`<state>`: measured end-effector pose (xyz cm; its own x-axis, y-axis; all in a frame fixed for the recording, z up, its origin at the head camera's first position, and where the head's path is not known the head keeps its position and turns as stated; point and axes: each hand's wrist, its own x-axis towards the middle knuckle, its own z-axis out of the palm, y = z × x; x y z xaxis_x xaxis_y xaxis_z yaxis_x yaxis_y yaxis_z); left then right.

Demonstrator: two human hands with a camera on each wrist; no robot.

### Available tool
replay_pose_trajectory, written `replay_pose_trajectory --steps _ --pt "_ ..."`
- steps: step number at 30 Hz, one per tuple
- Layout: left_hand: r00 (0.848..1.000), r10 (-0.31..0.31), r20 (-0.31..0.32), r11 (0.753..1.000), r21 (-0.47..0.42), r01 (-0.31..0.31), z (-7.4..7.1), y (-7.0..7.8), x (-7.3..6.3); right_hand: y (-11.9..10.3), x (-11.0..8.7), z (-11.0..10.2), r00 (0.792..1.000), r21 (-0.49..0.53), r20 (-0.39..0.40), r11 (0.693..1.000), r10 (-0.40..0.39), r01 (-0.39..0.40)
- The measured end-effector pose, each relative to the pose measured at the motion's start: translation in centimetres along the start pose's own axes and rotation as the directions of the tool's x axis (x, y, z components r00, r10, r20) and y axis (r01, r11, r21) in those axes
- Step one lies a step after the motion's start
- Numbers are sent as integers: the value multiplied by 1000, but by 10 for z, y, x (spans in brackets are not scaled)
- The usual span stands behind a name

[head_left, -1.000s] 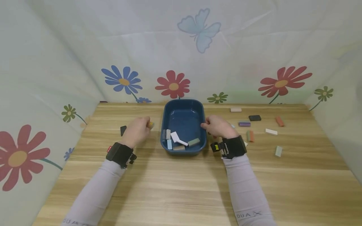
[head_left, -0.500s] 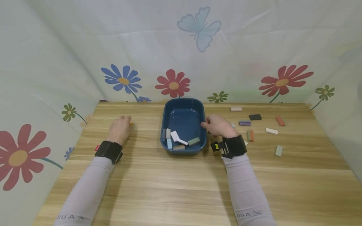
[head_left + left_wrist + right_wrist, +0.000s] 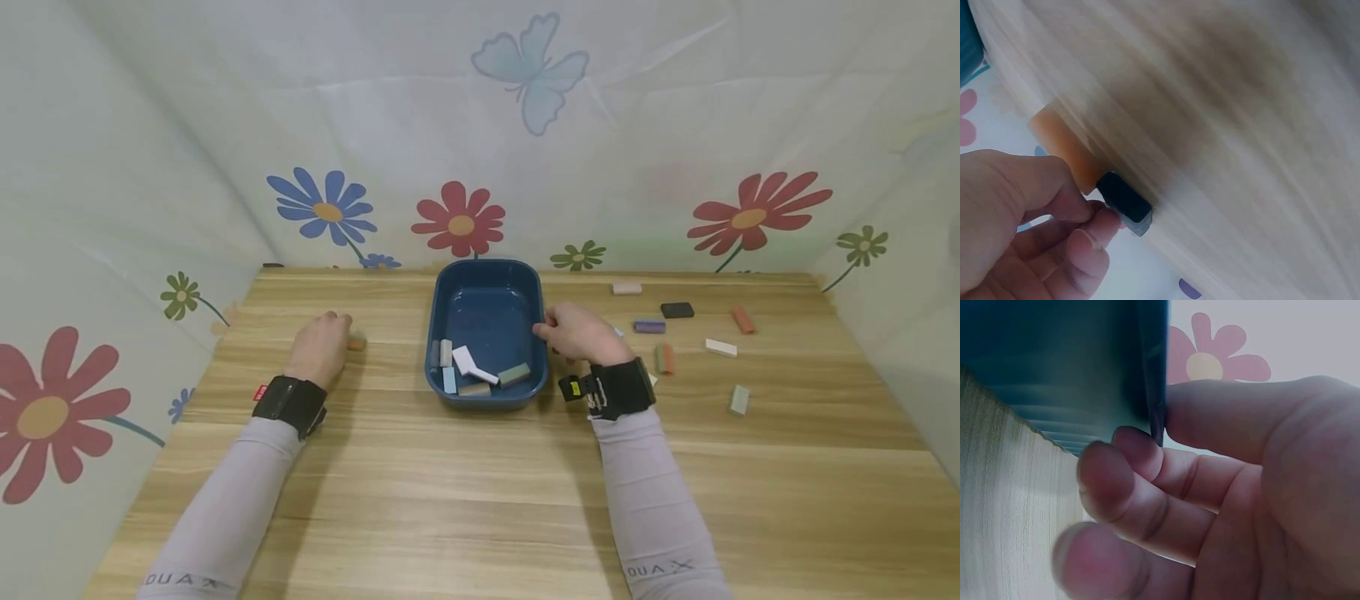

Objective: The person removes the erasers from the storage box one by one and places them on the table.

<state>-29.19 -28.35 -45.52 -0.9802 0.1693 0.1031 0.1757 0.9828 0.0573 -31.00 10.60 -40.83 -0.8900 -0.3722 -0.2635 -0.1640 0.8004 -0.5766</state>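
Observation:
My left hand (image 3: 318,348) is at the left of the table, fingers curled and thumb bent. It pinches a small orange block (image 3: 357,342) near one end; a greenish top edge shows on it. In the left wrist view, the orange block (image 3: 1066,147) runs out past the thumb, and a black block (image 3: 1124,197) with a grey side sits right at the fingertips. The head view has that black block hidden by the hand. My right hand (image 3: 581,335) grips the right rim of a blue tray (image 3: 489,398), thumb on one side of the wall and fingers on the other.
Several blocks lie in the tray's near end, among them white ones (image 3: 463,361) and a green one (image 3: 514,375). To the right are scattered pink (image 3: 626,289), black (image 3: 677,310), purple (image 3: 649,327) and white (image 3: 721,347) blocks. A flowered cloth (image 3: 630,183) stands behind the table.
My left hand has moved left, away from the tray, with the orange block, and has come over the black block that showed on the table earlier. My right hand has stayed on the tray rim.

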Motion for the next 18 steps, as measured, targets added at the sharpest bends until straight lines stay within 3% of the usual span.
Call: replay_pose_trajectory --steps 10,15,18 --pt "1000 3 24 1000 -23 -3 -13 9 2 1 0 0 1000 1 0 1000 9 -9" --pt "1000 14 -11 999 -46 -15 -24 28 8 0 -1 -2 1000 8 -4 1000 2 -2" --pt "998 32 -60 999 -11 -33 -31 44 12 0 -3 -3 1000 23 0 1000 -3 3"
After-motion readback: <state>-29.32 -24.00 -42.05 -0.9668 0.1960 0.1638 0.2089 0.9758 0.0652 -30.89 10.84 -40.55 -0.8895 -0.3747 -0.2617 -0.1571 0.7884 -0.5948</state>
